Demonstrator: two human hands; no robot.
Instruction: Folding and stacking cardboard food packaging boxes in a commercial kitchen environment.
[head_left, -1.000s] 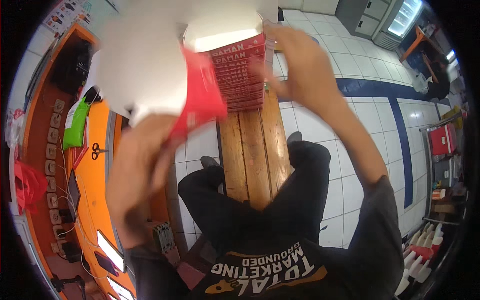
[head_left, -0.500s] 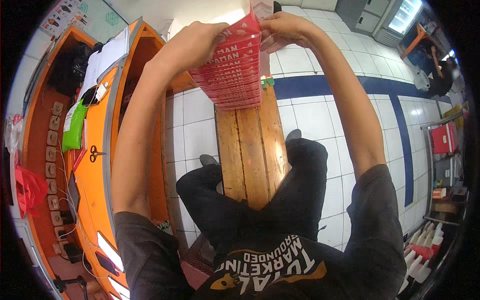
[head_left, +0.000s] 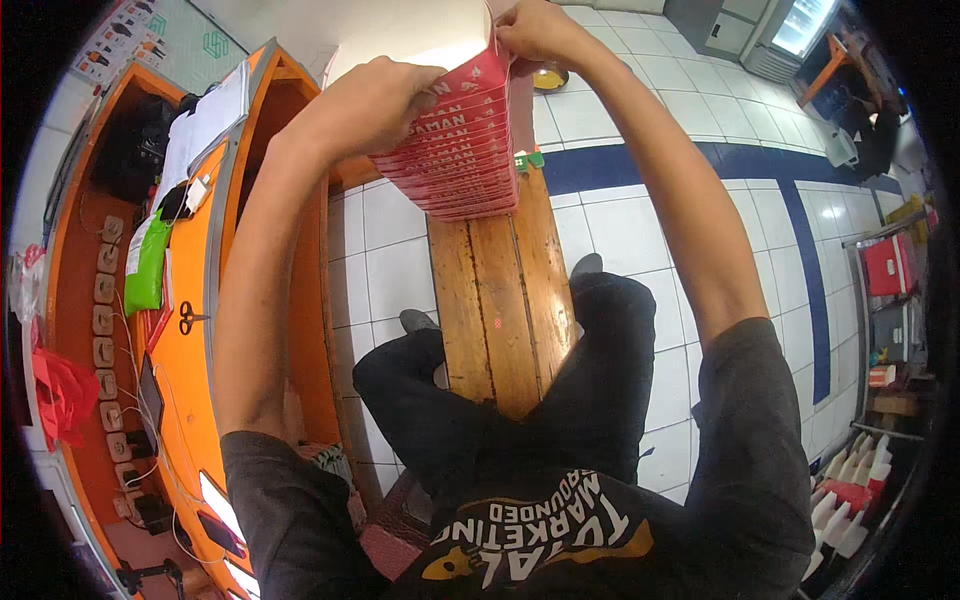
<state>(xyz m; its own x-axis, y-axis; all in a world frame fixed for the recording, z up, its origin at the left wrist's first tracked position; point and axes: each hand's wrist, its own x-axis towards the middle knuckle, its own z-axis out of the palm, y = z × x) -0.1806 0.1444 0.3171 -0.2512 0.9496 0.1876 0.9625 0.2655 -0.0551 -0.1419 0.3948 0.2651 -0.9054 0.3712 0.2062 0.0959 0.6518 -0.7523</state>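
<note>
Grasps the stack of nested paper food boxes (head_left: 455, 165) from both sides, up at its open top. Pinches the upper left part of the red printed front with the left hand (head_left: 375, 98), in a closed grip with bent fingers. Pinches the upper right corner with the right hand (head_left: 538, 35), also in a closed grip; cannot tell the exact place of the hidden fingertips. Has the stack standing on the far part of the wooden worktop (head_left: 500, 300), wider toward the top, with white insides turned up. Sits astride this worktop in dark trousers (head_left: 605, 370) and a dark printed T-shirt (head_left: 650, 510). Has a small green object (head_left: 528, 160) just beside the stack, on its right. Has at the left an orange worktop (head_left: 193, 268) with black scissors (head_left: 188, 318) and a bright green packet (head_left: 150, 262), plus a crumpled red plastic bag (head_left: 65, 395) farther out. Has at the right a white tiled floor (head_left: 655, 230) with dark blue bands, then a red cooler box (head_left: 887, 266) and, lower down, white-and-red cartons (head_left: 850, 488).
</note>
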